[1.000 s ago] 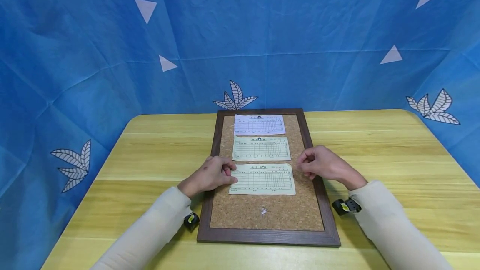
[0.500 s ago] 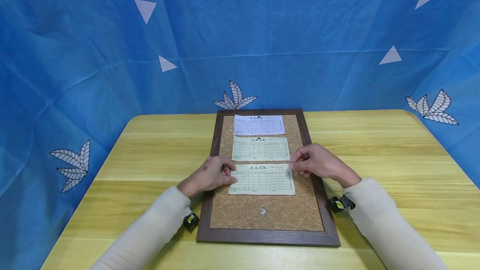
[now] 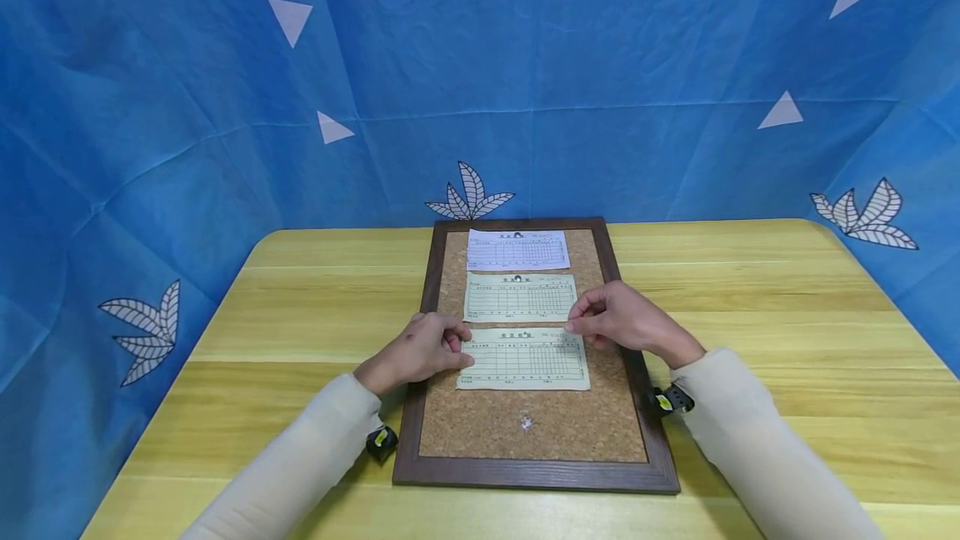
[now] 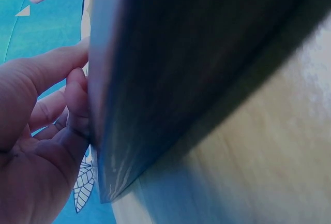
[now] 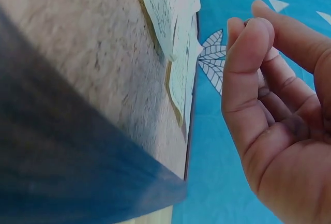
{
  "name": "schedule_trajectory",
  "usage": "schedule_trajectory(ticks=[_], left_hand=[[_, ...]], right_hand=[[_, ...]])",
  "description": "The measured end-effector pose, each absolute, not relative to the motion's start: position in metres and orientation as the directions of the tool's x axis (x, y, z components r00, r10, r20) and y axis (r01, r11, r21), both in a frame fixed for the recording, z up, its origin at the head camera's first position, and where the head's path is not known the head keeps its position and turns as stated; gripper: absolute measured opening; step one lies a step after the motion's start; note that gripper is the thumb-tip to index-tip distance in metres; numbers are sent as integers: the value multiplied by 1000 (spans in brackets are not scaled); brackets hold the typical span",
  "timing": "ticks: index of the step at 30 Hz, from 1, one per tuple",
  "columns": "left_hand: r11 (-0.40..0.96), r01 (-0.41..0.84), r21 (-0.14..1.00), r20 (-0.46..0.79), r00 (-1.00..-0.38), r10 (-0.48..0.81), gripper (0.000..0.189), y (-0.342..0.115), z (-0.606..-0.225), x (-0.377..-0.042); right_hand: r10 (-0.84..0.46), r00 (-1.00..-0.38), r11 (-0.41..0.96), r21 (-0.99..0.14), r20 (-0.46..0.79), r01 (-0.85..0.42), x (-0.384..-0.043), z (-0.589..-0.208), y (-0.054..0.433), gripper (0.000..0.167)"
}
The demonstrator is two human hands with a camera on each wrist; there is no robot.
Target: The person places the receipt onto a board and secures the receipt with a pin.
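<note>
Three printed paper slips lie in a column on a corkboard [image 3: 480, 436]: a lilac one [image 3: 487, 255] on top, a pale green one [image 3: 487, 302] in the middle, another pale green one [image 3: 495, 365] lowest. The upper two each bear a small round pin at the top centre; a tiny dark spot shows on the lowest. My left hand [image 3: 420, 350] touches the lowest slip's left edge, thumb and index finger apart. Over that slip's upper right corner, my right hand [image 3: 626, 321] pinches a tiny dark pin-like thing [image 5: 246, 22], mostly hidden by the fingertips.
A dark wooden frame [image 3: 536, 473] borders the corkboard on a light wooden table [image 3: 750, 298]. Small whitish bits [image 3: 527, 422] sit on the cork below the lowest slip. A blue cloth [image 3: 600, 65] hangs behind the table and at its sides.
My right hand has moved left from the board's right side to above the lowest slip's upper right corner. The left hand and the slips have stayed in place.
</note>
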State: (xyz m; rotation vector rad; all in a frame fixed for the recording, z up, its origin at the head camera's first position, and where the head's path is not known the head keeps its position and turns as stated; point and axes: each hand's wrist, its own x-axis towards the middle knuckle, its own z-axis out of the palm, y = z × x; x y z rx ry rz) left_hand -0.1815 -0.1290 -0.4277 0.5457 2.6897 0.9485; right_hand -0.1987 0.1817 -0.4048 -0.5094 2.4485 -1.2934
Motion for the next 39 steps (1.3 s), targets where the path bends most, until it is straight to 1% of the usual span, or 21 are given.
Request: schedule_trajectory(ticks=[8, 13, 20, 25, 31, 39], left_hand=[[725, 252, 641, -106, -907, 408, 22, -127, -425, -180], [725, 249, 642, -113, -905, 411, 22, -128, -425, -181], [722, 251, 645, -113, -903, 415, 22, -128, -425, -181], [719, 261, 644, -106, -901, 421, 22, -128, -426, -182], [717, 267, 644, -105, -897, 428, 23, -129, -425, -182], [710, 266, 652, -108, -894, 434, 22, -129, -425, -182]], right_hand=[[-468, -879, 509, -842, -95, -180, -201, -407, 174, 13], [-457, -885, 520, -834, -92, -183, -201, -406, 171, 14], [-405, -908, 534, -835, -110, -137, -203, -407, 164, 15], [-394, -912, 522, -844, -111, -123, -204, -408, 162, 16], [-404, -906, 488, -868, -126, -96, -206, -408, 156, 17], [-426, -887, 476, -878, -177, -53, -206, -409, 148, 17]])
